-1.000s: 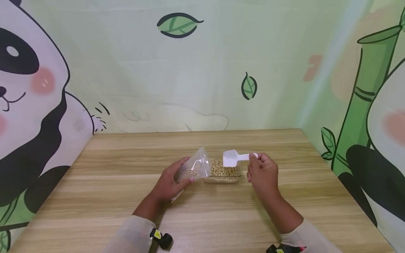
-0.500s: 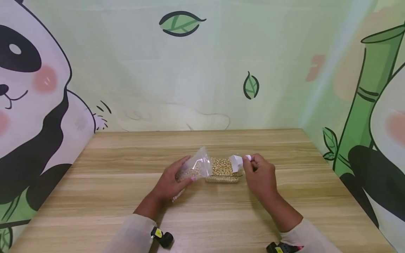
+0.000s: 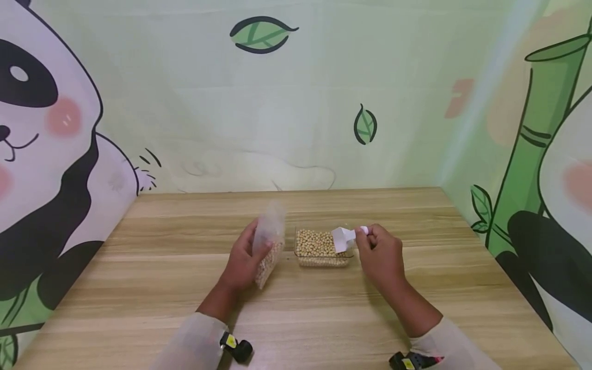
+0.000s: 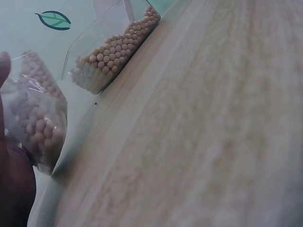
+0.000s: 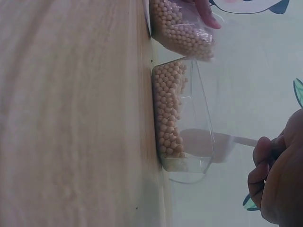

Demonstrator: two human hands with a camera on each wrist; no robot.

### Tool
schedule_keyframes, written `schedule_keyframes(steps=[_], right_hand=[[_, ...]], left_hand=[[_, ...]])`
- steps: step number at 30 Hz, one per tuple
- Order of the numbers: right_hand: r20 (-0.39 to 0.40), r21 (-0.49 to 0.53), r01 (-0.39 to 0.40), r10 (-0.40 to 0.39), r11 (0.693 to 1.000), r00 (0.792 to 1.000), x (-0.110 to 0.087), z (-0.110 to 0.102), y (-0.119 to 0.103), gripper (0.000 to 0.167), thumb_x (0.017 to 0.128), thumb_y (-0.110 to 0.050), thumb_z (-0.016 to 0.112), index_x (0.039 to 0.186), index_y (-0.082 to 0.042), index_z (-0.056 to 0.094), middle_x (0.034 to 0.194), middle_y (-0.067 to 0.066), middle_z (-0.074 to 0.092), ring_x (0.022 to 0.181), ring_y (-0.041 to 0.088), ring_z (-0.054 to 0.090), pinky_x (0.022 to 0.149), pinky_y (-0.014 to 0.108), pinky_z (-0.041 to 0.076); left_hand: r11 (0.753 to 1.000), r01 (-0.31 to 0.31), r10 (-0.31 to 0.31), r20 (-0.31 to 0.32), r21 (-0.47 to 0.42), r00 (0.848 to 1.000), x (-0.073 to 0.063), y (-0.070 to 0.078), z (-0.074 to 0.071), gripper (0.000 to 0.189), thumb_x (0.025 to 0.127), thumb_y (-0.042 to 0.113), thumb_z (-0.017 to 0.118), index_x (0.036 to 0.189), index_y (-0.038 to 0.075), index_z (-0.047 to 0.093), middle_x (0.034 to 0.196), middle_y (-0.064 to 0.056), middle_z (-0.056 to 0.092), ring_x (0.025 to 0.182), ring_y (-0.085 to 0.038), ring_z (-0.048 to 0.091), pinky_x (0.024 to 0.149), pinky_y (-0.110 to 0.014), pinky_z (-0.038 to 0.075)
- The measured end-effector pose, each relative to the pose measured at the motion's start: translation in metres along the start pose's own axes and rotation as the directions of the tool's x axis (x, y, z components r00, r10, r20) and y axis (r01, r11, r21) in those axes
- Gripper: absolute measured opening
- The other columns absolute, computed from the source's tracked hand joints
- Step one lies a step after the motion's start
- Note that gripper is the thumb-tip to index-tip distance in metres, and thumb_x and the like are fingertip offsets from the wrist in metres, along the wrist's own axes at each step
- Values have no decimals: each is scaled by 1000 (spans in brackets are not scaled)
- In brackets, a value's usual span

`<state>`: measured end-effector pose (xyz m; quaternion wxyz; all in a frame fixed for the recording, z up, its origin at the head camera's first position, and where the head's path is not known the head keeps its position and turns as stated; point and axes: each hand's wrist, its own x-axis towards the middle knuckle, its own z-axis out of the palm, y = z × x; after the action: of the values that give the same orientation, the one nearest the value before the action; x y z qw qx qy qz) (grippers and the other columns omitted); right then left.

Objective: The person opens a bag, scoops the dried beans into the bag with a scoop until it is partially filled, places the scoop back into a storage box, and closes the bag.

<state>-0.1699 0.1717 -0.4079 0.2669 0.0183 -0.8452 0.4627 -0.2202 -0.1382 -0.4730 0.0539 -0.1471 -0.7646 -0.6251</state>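
Note:
In the head view my left hand (image 3: 241, 259) grips a clear plastic bag (image 3: 270, 231) part-filled with pale round beans, its thumb across the front. The bag stands fairly upright, just left of a clear rectangular container (image 3: 324, 262). Beans like soybeans (image 3: 315, 241) fill much of that container. My right hand (image 3: 383, 258) pinches the handle of a white scoop (image 3: 342, 239) at the container's right end. In the right wrist view the scoop's blade (image 5: 196, 140) reaches inside, down to the beans. The left wrist view shows the bag (image 4: 42, 123) close up, apart from the container.
Both hands work over a wooden table (image 3: 296, 318). Behind it rises a pale green wall (image 3: 194, 103) printed with pandas, leaves and bamboo. A tiny dark speck (image 4: 95, 103) lies on the table near the container.
My left hand has drawn the bag back leftward from the container and turned it more upright. My right hand has lowered the scoop from above the beans into the container's right end.

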Motion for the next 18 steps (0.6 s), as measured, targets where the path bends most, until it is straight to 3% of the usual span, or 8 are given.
schedule_keyframes(steps=[3, 8, 14, 18], right_hand=[[-8, 15, 2, -2, 1000, 1000, 0, -1, 0, 20, 104, -7, 68, 87, 1, 71, 59, 0, 52, 52, 2, 37, 49, 20, 28], [-20, -5, 44, -44, 999, 999, 0, 1, 1, 19, 103, -6, 70, 85, 0, 70, 59, -1, 52, 52, 1, 37, 49, 20, 29], [4, -70, 128, -128, 989, 992, -1, 3, 2, 21, 101, -6, 70, 81, -2, 67, 57, -4, 48, 53, 1, 35, 51, 24, 31], [14, -91, 95, -94, 991, 995, 0, 3, 3, 23, 103, -8, 68, 81, -2, 67, 58, -6, 45, 54, 5, 36, 52, 24, 30]], left_hand=[[998, 28, -29, -15, -62, 999, 1, 1, 0, 70, 111, 15, 63, 173, 18, 29, 156, -25, 57, 130, -32, 61, 105, -40, 57], [996, 33, -34, -8, -89, 999, 0, 2, 0, 76, 112, 13, 61, 175, 24, 21, 160, -24, 53, 133, -33, 59, 105, -37, 55], [994, 36, -30, 59, -104, 998, 1, 0, -1, 81, 111, 12, 62, 176, 24, 16, 164, -23, 48, 138, -35, 57, 108, -38, 55], [995, 35, -28, 74, -88, 997, 1, 0, -1, 79, 111, 11, 62, 176, 20, 19, 164, -24, 48, 139, -36, 56, 110, -44, 54]])
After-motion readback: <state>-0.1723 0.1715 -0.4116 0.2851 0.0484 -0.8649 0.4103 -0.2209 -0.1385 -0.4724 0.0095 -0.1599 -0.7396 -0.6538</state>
